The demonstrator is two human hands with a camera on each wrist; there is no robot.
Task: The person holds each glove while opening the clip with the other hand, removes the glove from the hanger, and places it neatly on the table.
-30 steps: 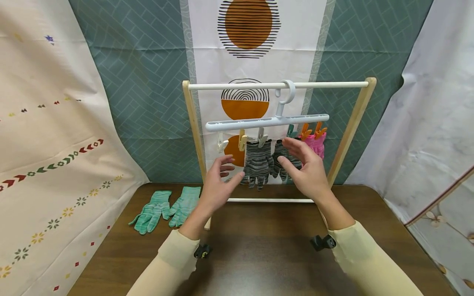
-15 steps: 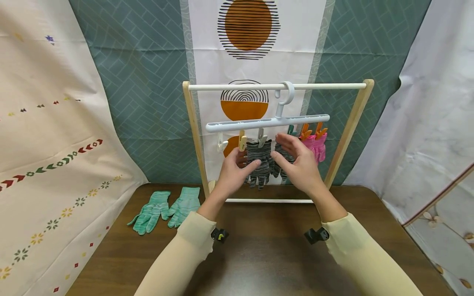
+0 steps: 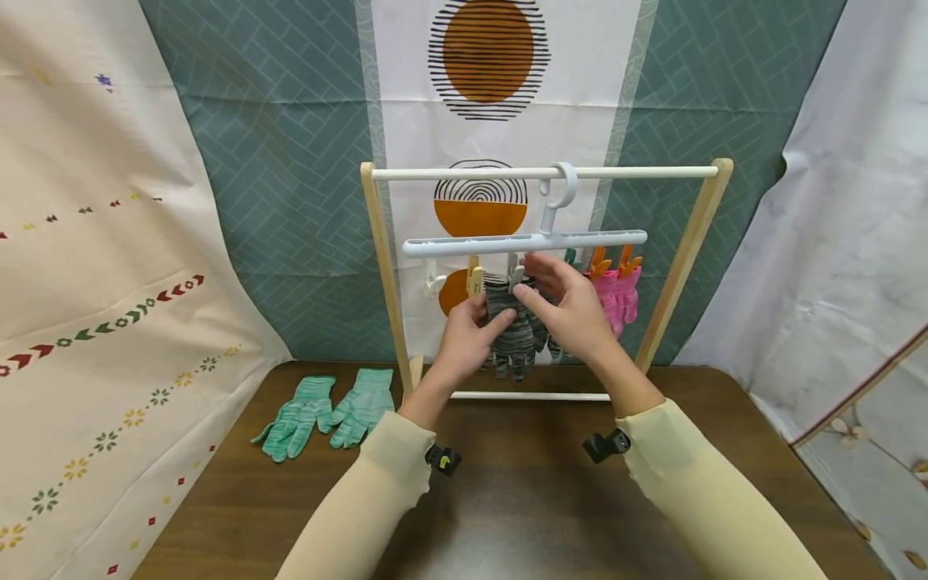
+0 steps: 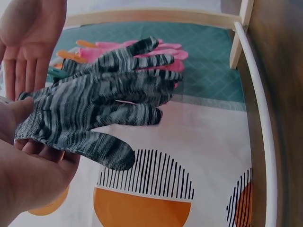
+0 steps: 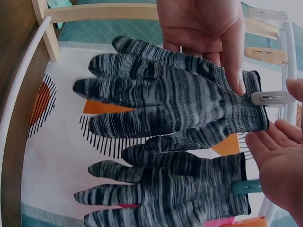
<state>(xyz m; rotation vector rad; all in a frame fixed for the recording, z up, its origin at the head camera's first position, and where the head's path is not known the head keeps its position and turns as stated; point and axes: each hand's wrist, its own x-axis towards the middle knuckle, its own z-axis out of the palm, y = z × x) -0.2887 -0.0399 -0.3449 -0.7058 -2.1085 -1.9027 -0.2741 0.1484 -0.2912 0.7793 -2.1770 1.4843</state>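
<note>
A grey-and-black striped knit glove (image 5: 175, 94) hangs by its cuff from a grey clothespin (image 5: 267, 98) on the light-blue hanger (image 3: 471, 246). My left hand (image 3: 464, 338) pinches the cuff at its left side, thumb in front and fingers behind. My right hand (image 3: 573, 314) is at the cuff's other side, its thumb right by the clothespin and its fingers spread apart from the thumb. In the right wrist view, a matching striped glove (image 5: 175, 184) hangs alongside from a teal clothespin (image 5: 246, 187).
Pink gloves (image 3: 616, 298) hang from orange clothespins (image 3: 600, 262) at the hanger's right end. A white clothespin (image 3: 432, 282) and a yellow clothespin (image 3: 474, 278) hang at its left. The hanger hooks onto a wood rack (image 3: 696, 234). Green gloves (image 3: 365, 407) lie on the table (image 3: 507, 499).
My left hand has moved right and up to the striped glove and now holds its cuff. The right hand has moved left to the grey clothespin. The glove has shifted slightly.
</note>
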